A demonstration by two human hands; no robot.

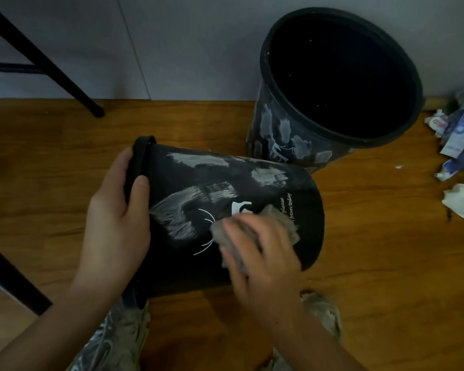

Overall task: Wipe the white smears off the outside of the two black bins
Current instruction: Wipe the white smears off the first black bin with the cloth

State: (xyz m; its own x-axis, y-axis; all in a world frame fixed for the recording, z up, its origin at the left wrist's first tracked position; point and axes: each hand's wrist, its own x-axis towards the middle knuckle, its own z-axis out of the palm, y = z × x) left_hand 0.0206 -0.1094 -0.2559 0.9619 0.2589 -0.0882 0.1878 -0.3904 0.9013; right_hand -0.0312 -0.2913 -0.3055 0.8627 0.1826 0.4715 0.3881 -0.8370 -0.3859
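Wooden floor (359, 236) fills most of the view, meeting a pale grey wall (185, 44) along the top. On the floor, near the centre, a black bin (198, 263) lies on its side, its rim to the left and its base to the right. White smears (198, 159) streak its upturned side, beside a printed cat design with whiskers and a line of small white text. The left hand (115, 223) grips the bin's rim, thumb curled over the outside and fingers hooked around the edge. The right hand (263, 261) presses a crumpled grey cloth (279, 223) against the bin's side, fingers curled over the cloth; the hand is blurred. Behind and to the right, a second bin (287, 137) stands upright against the wall, its dark mouth open, with white smears across its outer wall too. It sits just beside the lying bin; whether they touch is unclear. Black furniture legs (51, 68) cross the upper left corner, and another dark leg crosses the left edge lower down. Crumpled paper and wrappers (458, 145) lie in a heap at the right edge. Two shoes (123, 333) show at the bottom, below the arms.
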